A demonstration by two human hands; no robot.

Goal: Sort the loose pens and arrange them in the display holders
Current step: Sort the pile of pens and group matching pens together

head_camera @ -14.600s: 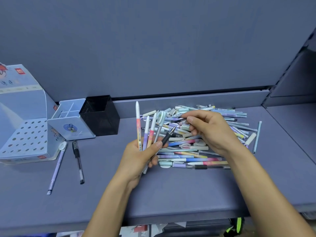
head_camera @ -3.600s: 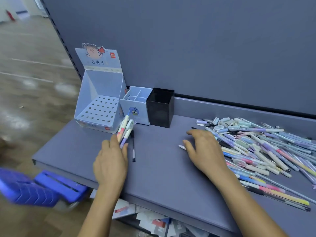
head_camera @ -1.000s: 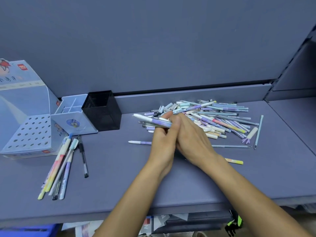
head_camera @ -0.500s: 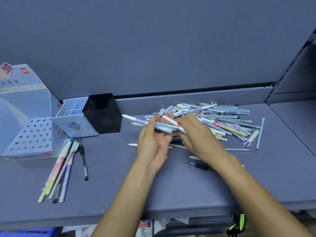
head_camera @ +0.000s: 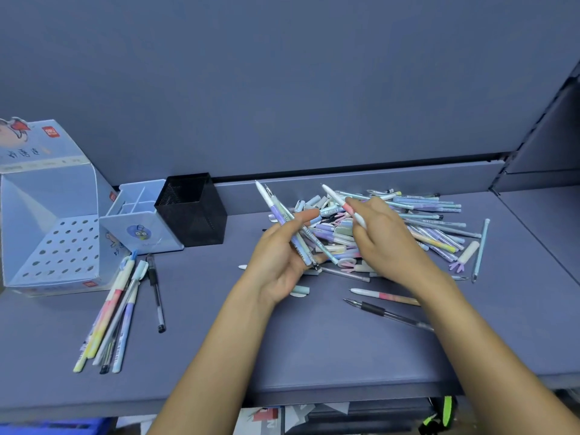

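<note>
The sorting is at an early stage. The perforated display holder (head_camera: 59,246), the divided pen cup (head_camera: 138,221) and the black mesh cup (head_camera: 191,211), all well to the left of the left hand's fingers (head_camera: 301,219), appear to hold no pens yet. Only a small sorted group of pens (head_camera: 113,312) lies flat on the shelf (head_camera: 314,356) in front of those holders, with a clear gel pen (head_camera: 156,293) just beside it. The main pile of loose pens (head_camera: 423,224) sits under and beyond the right hand's fingers (head_camera: 370,208), with loose caps mixed in, so most of the work is left.

The left hand (head_camera: 282,262) is clenched on a small bundle of pens (head_camera: 288,224), tips pointing up and away. The right hand (head_camera: 386,243) pinches a white and pink pen (head_camera: 343,205) lifted above the pile. A pink-banded pen (head_camera: 383,296) and a black-grip pen (head_camera: 386,313) lie on the shelf near the right wrist.

Compared with half a second ago, the left hand's bundle has swung from nearly level to steeply upright, and the right hand has drawn one pen clear of it. The pink-banded pen by the wrist is now uncovered.
</note>
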